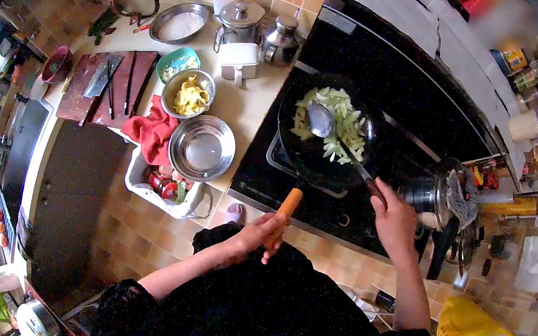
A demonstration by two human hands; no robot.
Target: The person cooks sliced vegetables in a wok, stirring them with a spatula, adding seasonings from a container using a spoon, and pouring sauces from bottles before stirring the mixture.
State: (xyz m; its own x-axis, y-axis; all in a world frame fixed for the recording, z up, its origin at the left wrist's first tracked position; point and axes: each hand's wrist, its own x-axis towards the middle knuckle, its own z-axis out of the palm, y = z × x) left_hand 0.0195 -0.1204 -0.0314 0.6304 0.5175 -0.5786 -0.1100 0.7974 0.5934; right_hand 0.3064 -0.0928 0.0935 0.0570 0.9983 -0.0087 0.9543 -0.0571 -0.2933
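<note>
Stirring step: wok handle (289, 206) clamped by left hand (258, 234) fingers; ladle (322, 120) gripped by right hand (394, 220), bowl at wok's (305, 156) 12 o'clock; next, vegetables (347, 127) need turning.

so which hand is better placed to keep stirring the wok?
Right. The right hand already grips the ladle, whose bowl sits among the vegetables in the wok. The left hand is busy holding the orange wok handle.
</note>
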